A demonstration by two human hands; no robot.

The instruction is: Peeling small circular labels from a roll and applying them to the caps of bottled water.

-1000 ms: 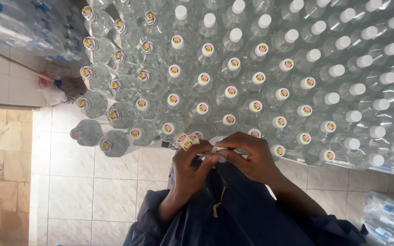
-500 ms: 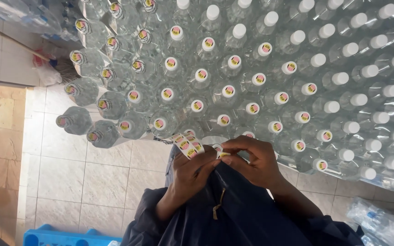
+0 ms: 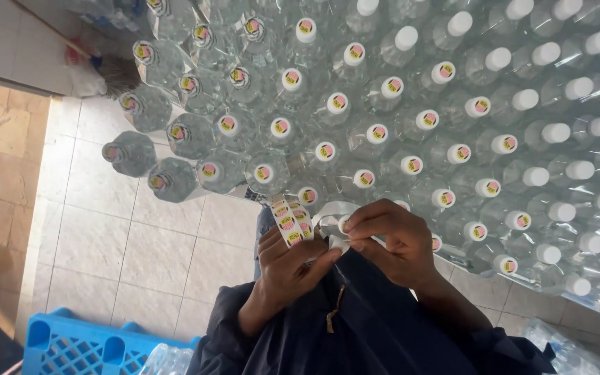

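At lower centre, my left hand (image 3: 287, 267) grips a strip of round stickers (image 3: 291, 223) while my right hand (image 3: 392, 239) pinches one loose at its end. Bottle caps (image 3: 328, 151) left and centre carry stickers; plain white caps (image 3: 578, 170) at right remain.

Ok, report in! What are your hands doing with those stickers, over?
Left hand holds the sticker strip. Right hand pinches the strip's white backing at its end. Capped clear bottles packed just ahead, some stickered, some plain. Nothing blocking.
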